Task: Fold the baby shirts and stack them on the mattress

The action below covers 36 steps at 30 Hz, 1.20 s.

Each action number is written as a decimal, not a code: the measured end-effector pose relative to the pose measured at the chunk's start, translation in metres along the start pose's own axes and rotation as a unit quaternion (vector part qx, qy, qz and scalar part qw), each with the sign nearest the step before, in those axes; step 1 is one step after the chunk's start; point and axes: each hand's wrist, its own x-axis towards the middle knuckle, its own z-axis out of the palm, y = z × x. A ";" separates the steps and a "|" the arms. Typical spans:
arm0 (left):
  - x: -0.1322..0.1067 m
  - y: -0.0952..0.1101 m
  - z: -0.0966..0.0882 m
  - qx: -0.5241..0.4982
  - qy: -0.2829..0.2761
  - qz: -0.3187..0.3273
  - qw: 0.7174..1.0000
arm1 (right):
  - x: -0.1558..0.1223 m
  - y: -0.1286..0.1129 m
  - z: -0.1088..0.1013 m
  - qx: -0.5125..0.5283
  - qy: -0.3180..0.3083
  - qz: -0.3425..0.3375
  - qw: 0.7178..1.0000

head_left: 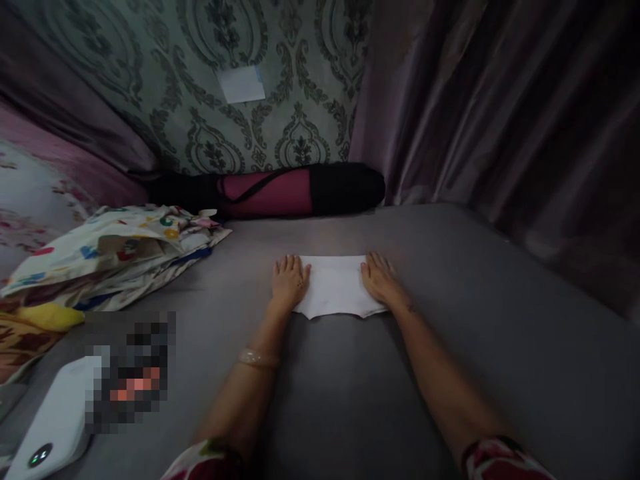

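A small white folded cloth (335, 285) lies flat on the grey bed sheet (450, 347) in the middle of the view. My left hand (289, 280) rests palm down on the cloth's left end, fingers stretched out flat. My right hand (381, 279) presses flat on the cloth's right end, fingers also extended. A pale bangle (257, 359) sits on my left wrist. Neither hand grips anything.
A pile of colourful printed fabric (115, 250) lies at the left. A rolled pink and black mat bag (300, 190) lies against the patterned wall. Purple curtains (500, 120) hang at the right. A white device (55, 423) with a green light sits near left.
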 end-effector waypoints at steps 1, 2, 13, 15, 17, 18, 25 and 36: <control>0.000 -0.003 0.001 -0.003 -0.009 -0.005 1.000 | 0.000 0.003 0.001 -0.001 -0.001 0.002 1.000; 0.000 -0.006 0.003 -0.007 -0.019 -0.008 1.000 | 0.000 0.005 0.003 -0.001 -0.002 0.002 1.000; -0.011 0.000 -0.009 0.003 0.038 -0.001 0.999 | -0.008 -0.002 -0.008 -0.009 0.021 -0.019 1.000; -0.020 0.008 -0.015 0.008 0.055 0.015 0.998 | -0.015 -0.014 -0.011 -0.016 0.034 -0.043 0.998; -0.029 0.019 -0.015 0.002 0.051 0.031 0.998 | -0.021 -0.027 -0.011 -0.017 0.040 -0.071 0.996; -0.034 0.025 -0.014 -0.002 0.043 0.038 0.998 | -0.024 -0.033 -0.009 -0.016 0.039 -0.081 0.996; -0.045 0.037 -0.001 -0.016 -0.004 0.063 0.998 | -0.029 -0.045 -0.001 0.005 -0.031 -0.048 0.998; -0.041 0.020 0.002 -0.079 0.055 0.042 0.994 | -0.025 -0.085 0.011 0.004 -0.008 -0.081 0.997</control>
